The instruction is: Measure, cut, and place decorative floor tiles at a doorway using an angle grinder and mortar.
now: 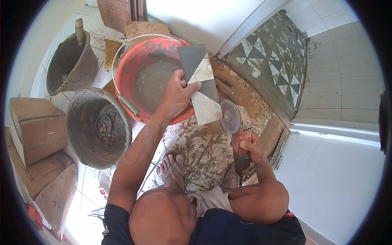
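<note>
My left hand (179, 92) grips a rectangular tile (202, 104) patterned in dark grey and off-white triangles, holding it up over an orange bucket (127, 69) of murky grey water. In my right hand (253, 149) is an angle grinder (241, 143) with a red-orange body, its round disc (230, 118) facing the tile's lower right edge, close beside it; whether they touch I cannot tell. The bucket's white wire handle with a green grip (128, 103) rests along its left side. My bare feet show below, on the muddy floor.
Two mortar-stained dark buckets (98, 139) (83, 71) stand left, near cardboard boxes (38, 130). A doorway at upper right opens onto a triangle-patterned tiled floor (269, 57) and tiled wall (335, 77). A white surface (330, 171) lies right; cables cross the muddy floor by my feet.
</note>
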`<control>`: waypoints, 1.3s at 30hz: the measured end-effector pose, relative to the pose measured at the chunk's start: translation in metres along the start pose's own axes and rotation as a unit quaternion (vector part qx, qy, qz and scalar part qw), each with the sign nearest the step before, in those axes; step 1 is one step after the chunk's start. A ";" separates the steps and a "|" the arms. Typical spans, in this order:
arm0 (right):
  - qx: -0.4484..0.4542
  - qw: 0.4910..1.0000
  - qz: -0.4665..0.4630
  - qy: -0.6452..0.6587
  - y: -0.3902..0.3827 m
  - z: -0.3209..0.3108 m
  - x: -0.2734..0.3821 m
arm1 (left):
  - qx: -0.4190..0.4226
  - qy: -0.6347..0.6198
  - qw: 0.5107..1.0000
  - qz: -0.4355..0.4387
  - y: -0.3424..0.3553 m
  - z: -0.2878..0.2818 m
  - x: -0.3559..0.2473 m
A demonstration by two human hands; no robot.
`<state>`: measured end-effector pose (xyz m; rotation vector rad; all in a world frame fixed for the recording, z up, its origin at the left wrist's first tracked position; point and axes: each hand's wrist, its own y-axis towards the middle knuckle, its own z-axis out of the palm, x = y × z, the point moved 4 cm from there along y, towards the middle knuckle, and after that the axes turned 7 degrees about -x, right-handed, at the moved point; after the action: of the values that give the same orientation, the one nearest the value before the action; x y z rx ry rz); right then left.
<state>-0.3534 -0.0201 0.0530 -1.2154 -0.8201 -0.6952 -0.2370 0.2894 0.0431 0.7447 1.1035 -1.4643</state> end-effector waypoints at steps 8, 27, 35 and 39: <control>-0.004 1.000 -0.011 -0.027 0.011 0.000 0.005 | 0.000 0.008 1.000 -0.008 0.001 0.000 0.000; -0.027 0.997 -0.035 -0.058 0.029 0.006 0.018 | -0.004 0.005 1.000 -0.010 0.000 0.004 -0.004; -0.026 0.998 -0.030 -0.053 0.037 0.010 0.024 | -0.004 0.001 1.000 -0.001 0.002 0.001 0.000; -0.025 0.998 -0.026 -0.054 0.040 0.015 0.030 | -0.003 0.010 1.000 -0.005 0.002 0.000 0.002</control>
<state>-0.3070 0.0021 0.0594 -1.2881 -0.9307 -0.7001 -0.2356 0.2890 0.0407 0.7516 1.1271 -1.4653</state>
